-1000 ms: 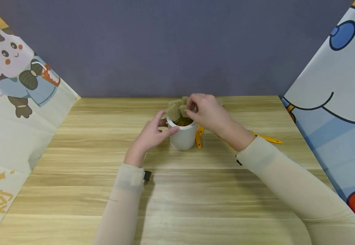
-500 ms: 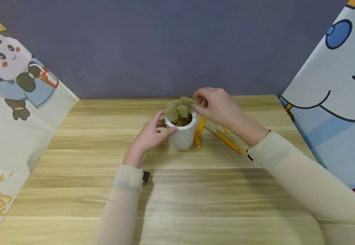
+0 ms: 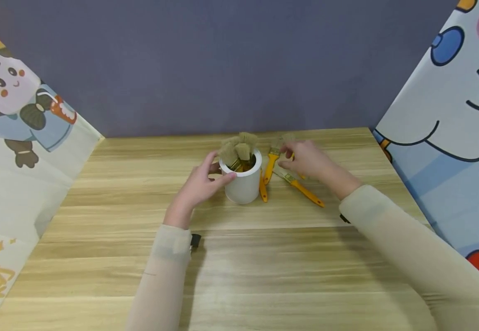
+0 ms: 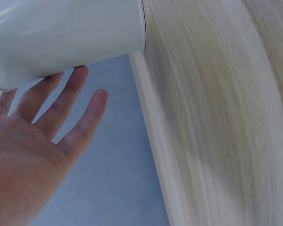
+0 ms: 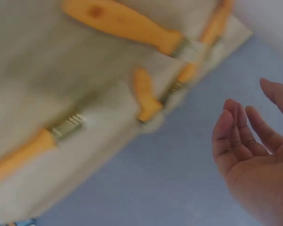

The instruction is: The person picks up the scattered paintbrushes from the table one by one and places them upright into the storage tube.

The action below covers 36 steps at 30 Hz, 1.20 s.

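A white cylindrical cup stands upright with several brushes in it, tan bristles up. My left hand holds the cup, thumb on the near side of its rim and fingers at the side and behind. In the left wrist view, fingertips touch the cup's wall. My right hand hovers right of the cup, near several loose paintbrushes with yellow handles. One paintbrush lies diagonally in front of it; another paintbrush lies just left. The right wrist view shows the right hand with relaxed fingers, holding nothing.
Another yellow handle lies close against the cup's right side. Partly behind the right hand are further bristles. At the far right of the right wrist view's brush group lies a brush. A dark wall rises behind the wooden table.
My right hand has let go of a brush that now stands in the cup, and has moved right and down to the loose brushes. The left hand stays at the cup.
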{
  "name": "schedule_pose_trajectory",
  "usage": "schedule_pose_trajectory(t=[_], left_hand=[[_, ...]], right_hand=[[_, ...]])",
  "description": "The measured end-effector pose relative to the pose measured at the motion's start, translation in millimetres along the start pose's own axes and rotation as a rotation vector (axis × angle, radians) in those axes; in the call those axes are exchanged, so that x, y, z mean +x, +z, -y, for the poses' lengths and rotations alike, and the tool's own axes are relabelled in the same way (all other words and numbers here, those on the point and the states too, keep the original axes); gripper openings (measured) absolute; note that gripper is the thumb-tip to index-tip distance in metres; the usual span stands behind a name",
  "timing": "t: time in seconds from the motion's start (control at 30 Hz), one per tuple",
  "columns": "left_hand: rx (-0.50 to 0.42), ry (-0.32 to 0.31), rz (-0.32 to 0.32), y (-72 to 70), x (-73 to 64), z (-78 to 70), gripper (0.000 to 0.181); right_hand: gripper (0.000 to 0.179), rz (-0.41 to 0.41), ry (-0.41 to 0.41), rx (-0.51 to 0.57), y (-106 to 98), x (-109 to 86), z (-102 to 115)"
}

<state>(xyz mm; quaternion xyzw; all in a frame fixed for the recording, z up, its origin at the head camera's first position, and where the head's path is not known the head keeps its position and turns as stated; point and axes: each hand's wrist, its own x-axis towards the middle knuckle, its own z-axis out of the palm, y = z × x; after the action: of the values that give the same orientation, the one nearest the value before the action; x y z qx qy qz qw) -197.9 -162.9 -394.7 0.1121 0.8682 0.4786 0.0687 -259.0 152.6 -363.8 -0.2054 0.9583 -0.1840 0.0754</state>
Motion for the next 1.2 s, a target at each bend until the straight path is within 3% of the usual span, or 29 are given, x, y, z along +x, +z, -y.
schedule_pose_trajectory(t=[0.2, 0.43, 0.73, 1.2], left_hand=[[-0.013, 0.009, -0.005, 1.1, -1.5, 2.0, 0.081], [-0.014, 0.027, -0.015, 0.9, -1.2, 4.4, 0.079], [-0.018, 0.017, -0.009, 1.4, 0.4, 4.6, 0.081], [-0.011, -0.003, -0.005, 1.2, 2.7, 3.3, 0.082]], right_hand=[[0.042, 0.078, 0.039, -0.008, 28.1, 2.4, -12.4], [0.04, 0.104, 0.037, -0.03, 42.4, 3.3, -14.1], [0.031, 0.071, -0.014, -0.091, 51.8, 0.0, -22.1], [0.031, 0.083, 0.044, -0.072, 54.3, -1.5, -23.8]])
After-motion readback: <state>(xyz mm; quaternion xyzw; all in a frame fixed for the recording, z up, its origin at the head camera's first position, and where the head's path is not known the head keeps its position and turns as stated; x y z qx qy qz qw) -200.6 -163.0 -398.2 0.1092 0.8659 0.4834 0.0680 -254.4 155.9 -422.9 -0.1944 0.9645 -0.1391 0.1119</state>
